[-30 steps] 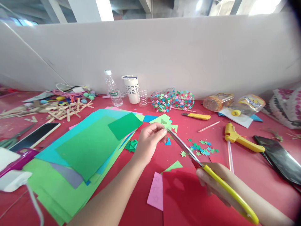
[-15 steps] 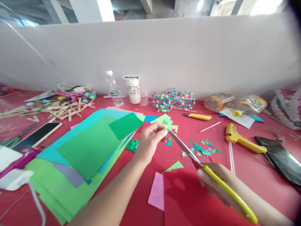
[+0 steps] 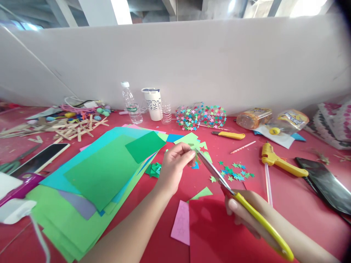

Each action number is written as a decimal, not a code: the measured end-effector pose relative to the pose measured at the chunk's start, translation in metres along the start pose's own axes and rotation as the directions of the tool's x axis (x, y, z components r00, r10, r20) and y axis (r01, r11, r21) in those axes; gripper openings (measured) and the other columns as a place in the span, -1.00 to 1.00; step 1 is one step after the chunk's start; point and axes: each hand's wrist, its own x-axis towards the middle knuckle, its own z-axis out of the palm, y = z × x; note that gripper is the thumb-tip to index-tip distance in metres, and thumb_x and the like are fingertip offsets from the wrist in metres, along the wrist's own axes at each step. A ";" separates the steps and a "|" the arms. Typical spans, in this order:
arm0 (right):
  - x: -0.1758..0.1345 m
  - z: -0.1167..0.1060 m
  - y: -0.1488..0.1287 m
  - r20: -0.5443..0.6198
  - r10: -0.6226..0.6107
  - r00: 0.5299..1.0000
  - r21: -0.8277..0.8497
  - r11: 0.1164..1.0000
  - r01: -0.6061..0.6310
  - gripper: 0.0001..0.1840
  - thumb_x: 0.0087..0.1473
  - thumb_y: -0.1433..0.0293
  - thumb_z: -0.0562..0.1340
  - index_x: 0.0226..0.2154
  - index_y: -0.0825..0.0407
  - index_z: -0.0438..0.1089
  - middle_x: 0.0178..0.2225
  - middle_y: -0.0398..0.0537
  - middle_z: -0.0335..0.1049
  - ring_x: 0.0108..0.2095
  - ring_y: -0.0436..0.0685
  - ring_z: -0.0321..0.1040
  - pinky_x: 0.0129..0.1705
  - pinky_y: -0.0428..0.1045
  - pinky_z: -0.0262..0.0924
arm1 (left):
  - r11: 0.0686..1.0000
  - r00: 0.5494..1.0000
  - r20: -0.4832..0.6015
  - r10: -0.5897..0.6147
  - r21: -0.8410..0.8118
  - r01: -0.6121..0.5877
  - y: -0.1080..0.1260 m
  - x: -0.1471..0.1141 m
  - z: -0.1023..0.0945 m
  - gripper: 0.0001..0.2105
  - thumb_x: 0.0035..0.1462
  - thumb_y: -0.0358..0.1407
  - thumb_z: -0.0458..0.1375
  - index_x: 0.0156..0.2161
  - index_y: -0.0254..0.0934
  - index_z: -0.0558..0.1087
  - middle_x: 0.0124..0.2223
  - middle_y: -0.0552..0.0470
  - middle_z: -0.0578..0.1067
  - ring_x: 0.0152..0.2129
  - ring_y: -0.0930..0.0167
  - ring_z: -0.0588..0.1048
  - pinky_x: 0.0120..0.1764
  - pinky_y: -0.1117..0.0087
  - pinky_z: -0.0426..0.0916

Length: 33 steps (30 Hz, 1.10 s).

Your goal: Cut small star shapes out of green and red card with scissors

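My left hand [image 3: 179, 164] is closed in a pinch on a small piece of green paper [image 3: 195, 146], mostly hidden by the fingers. In my right hand [image 3: 246, 212] is a pair of scissors [image 3: 263, 224] with yellow handles. Their blades [image 3: 212, 170] look nearly closed, and the tips touch or nearly touch the paper at my left fingertips. Light green scraps [image 3: 190, 138] lie behind the tips. Cut paper stars [image 3: 236, 172] in green and blue are scattered right of the blades. Below my hands lie a pink sheet with drawn stars [image 3: 181, 223] and a red sheet [image 3: 216, 230].
Green and blue paper sheets [image 3: 101, 171] are stacked at left, near wooden sticks [image 3: 78, 129] and a phone [image 3: 41, 159]. A water bottle [image 3: 133, 106], a cup [image 3: 154, 106] and star-covered bottles [image 3: 201, 116] line the back. At right are a yellow cutter [image 3: 229, 135] and a glue gun [image 3: 285, 164].
A light green scrap now shows on the table just beyond the blades. The scissors and right hand have shifted slightly left. My left hand keeps its pinch.
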 end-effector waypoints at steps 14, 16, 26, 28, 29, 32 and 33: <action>-0.004 0.011 0.003 -0.120 0.072 0.990 0.055 0.996 -0.066 -0.20 -0.09 -0.44 -0.02 -0.54 -0.02 0.18 -0.55 -0.21 0.21 -0.67 -0.08 0.03 -0.67 -0.13 -0.05 | 0.999 0.998 0.042 -0.036 -0.012 0.036 -0.006 -0.004 0.000 -0.88 0.13 -0.36 0.22 -0.45 -0.24 0.46 -0.53 0.17 0.45 -0.53 0.54 0.40 -0.37 0.53 0.27; -0.003 0.010 0.004 -0.113 0.085 0.990 0.083 0.994 -0.076 -0.18 -0.09 -0.45 -0.03 -0.52 -0.01 0.23 -0.57 -0.22 0.22 -0.71 -0.10 -0.01 -0.70 -0.13 -0.09 | 0.999 0.998 0.052 -0.036 -0.004 0.036 -0.006 -0.004 -0.001 -0.88 0.13 -0.36 0.21 -0.44 -0.24 0.47 -0.53 0.17 0.45 -0.53 0.54 0.39 -0.36 0.52 0.27; 0.003 0.008 0.010 -0.086 0.047 0.995 0.068 0.997 -0.041 -0.21 -0.05 -0.43 -0.04 -0.52 -0.03 0.19 -0.64 -0.28 0.14 -0.77 -0.11 -0.03 -0.77 -0.14 -0.17 | 1.000 0.997 0.075 -0.029 0.001 0.029 0.000 -0.002 -0.002 -0.87 0.10 -0.36 0.21 -0.47 -0.25 0.48 -0.55 0.16 0.43 -0.55 0.54 0.37 -0.40 0.50 0.23; 0.004 0.008 0.009 -0.087 0.020 0.996 0.081 0.997 -0.013 -0.21 -0.06 -0.43 -0.05 -0.53 -0.03 0.17 -0.64 -0.31 0.09 -0.78 -0.14 -0.09 -0.75 -0.14 -0.20 | 1.000 0.996 0.086 -0.030 -0.001 0.030 0.002 -0.002 -0.002 -0.88 0.09 -0.36 0.22 -0.47 -0.25 0.48 -0.55 0.16 0.42 -0.56 0.54 0.37 -0.41 0.50 0.23; 0.004 0.008 0.009 -0.087 0.003 0.996 0.085 0.996 0.004 -0.21 -0.05 -0.43 -0.04 -0.53 -0.03 0.16 -0.64 -0.32 0.07 -0.77 -0.14 -0.12 -0.73 -0.14 -0.22 | 0.999 0.995 0.095 -0.036 0.000 0.036 0.002 -0.002 -0.001 -0.88 0.08 -0.36 0.22 -0.47 -0.25 0.48 -0.55 0.16 0.42 -0.56 0.53 0.37 -0.41 0.49 0.23; 0.005 0.010 0.012 -0.093 -0.012 0.996 0.088 0.996 0.020 -0.22 -0.03 -0.42 -0.03 -0.53 -0.02 0.16 -0.63 -0.29 0.07 -0.69 -0.10 -0.08 -0.71 -0.15 -0.23 | 0.998 0.990 0.122 -0.064 0.003 0.064 0.003 -0.002 -0.001 -0.88 0.08 -0.36 0.21 -0.48 -0.25 0.48 -0.56 0.15 0.42 -0.58 0.53 0.35 -0.42 0.48 0.22; 0.006 0.011 0.013 -0.109 -0.007 0.994 0.092 0.996 0.017 -0.22 -0.04 -0.42 -0.03 -0.54 -0.02 0.16 -0.62 -0.27 0.08 -0.65 -0.06 -0.03 -0.69 -0.15 -0.18 | 0.997 0.989 0.127 -0.071 0.002 0.071 0.003 -0.002 -0.001 -0.88 0.08 -0.36 0.21 -0.48 -0.25 0.48 -0.57 0.15 0.42 -0.58 0.53 0.35 -0.43 0.48 0.21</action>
